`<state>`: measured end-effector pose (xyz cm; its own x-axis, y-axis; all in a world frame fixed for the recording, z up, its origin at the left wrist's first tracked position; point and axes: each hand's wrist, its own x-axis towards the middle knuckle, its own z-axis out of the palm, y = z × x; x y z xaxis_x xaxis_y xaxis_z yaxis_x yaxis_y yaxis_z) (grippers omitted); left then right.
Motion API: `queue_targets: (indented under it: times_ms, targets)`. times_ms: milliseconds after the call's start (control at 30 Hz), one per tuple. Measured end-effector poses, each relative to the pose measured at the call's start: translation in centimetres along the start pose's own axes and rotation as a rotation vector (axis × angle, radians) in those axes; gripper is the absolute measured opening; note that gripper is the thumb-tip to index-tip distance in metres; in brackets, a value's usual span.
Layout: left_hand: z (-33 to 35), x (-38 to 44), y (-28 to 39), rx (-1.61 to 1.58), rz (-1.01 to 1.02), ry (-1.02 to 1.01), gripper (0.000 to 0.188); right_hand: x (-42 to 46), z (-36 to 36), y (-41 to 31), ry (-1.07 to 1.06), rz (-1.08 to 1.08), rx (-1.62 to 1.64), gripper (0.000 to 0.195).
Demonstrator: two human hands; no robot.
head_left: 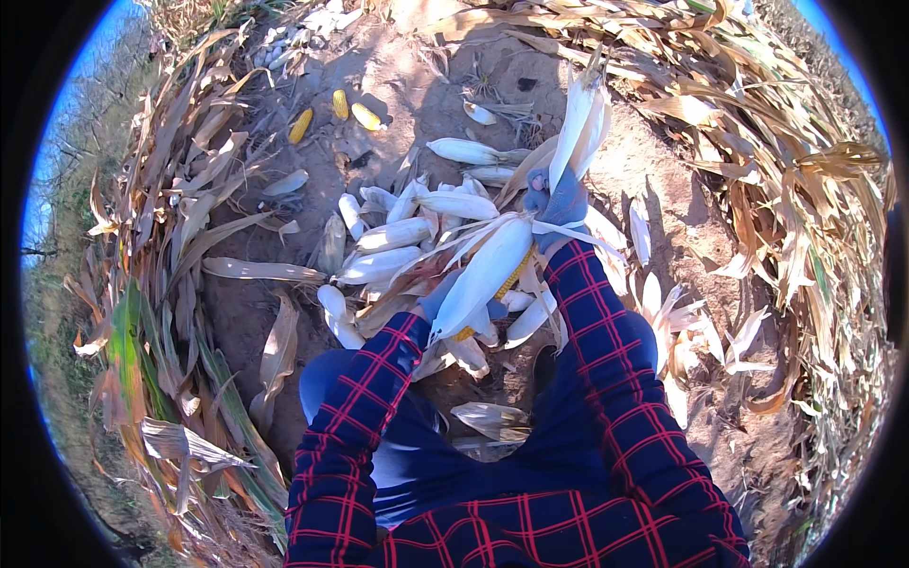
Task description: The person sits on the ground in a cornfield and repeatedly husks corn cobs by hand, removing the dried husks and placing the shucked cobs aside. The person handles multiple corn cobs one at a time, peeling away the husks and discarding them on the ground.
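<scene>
A partly husked ear of corn lies slantwise between my hands, its yellow kernels showing along one side under a broad pale husk. My left hand, in a grey glove, holds the ear's lower end and is partly hidden by that husk. At the ear's upper end, my gloved right hand is closed around long pale husk leaves that stick up beyond the fingers. Just left of the right hand is a pile of corn ears still in their husks.
Three bare yellow cobs rest on the dirt ahead. Dry cornstalks bank up on the right, with more stalks and leaves on the left. Torn husks lie beside my right knee. More pale ears are heaped farther off.
</scene>
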<state>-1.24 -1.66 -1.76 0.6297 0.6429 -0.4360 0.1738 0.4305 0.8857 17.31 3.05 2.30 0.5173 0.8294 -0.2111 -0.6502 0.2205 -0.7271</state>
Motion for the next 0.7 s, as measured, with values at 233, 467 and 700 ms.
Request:
queue_targets:
  times_ms: [233, 467, 700]
  targets:
    - [-1.2, -0.9, 2.4, 1.46, 0.202, 0.288, 0.044, 1.1, -3.3, -0.5, -0.135, 0.31, -0.407, 0.032]
    - [-4.5, -0.4, -0.1, 1.328, 0.063, 0.569, 0.04, 7.4, -12.6, -8.8, 0.147, -0.319, -1.358, 0.048]
    - [-5.3, 1.5, -2.5, 0.253, 0.197, 0.419, 0.036, 2.5, -27.2, -18.2, 0.532, -0.041, -2.138, 0.073]
